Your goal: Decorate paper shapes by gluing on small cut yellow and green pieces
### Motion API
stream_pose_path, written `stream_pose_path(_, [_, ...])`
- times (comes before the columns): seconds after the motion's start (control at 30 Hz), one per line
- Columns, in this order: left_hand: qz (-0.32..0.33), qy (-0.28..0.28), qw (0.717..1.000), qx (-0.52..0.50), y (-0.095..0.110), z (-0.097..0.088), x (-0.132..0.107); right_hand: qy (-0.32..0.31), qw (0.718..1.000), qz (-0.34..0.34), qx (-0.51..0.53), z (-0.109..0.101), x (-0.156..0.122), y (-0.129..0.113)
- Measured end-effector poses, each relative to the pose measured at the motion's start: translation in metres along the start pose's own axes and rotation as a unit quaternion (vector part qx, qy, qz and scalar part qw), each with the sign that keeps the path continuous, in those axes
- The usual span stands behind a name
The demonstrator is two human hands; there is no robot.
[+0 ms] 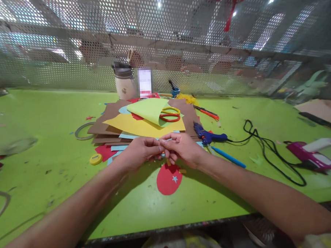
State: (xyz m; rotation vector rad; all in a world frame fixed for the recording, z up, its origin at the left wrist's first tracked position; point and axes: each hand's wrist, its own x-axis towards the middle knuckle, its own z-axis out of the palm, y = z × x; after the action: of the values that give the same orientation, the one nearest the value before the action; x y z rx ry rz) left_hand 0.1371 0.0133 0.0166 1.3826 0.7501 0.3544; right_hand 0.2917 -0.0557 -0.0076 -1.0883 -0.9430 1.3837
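My left hand (pixel 141 151) and my right hand (pixel 184 149) meet above the table, thumbs and fingertips pinched close together. A bit of orange shows between the fingers, too small to name, and most of what they hold is hidden. Just beneath the fingertips lies a red paper oval (pixel 168 184) with a pale star (pixel 175 179) on it. A short yellow-brown strip (pixel 182 171) rests by the oval's right edge. Behind the hands is a stack of brown sheets (pixel 106 121), topped by yellow paper (pixel 143 125) and a curled light-green sheet (pixel 148 110).
Scissors (pixel 170 120) with red and yellow handles lie on the stack. To the right are a blue glue gun (pixel 208 134), its black cord (pixel 261 141) and a blue pen (pixel 228 157). A yellow round tape (pixel 96 159) lies left; a white tumbler (pixel 125 85) stands behind.
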Motion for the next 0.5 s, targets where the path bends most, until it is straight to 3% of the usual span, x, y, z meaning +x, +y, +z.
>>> stream_pose_path(0.5, [-0.009, 0.023, 0.999, -0.039, -0.0053, -0.0058, 0.0044, -0.010, 0.999, 0.034, 0.006, -0.0067, -0.0054, -0.0061])
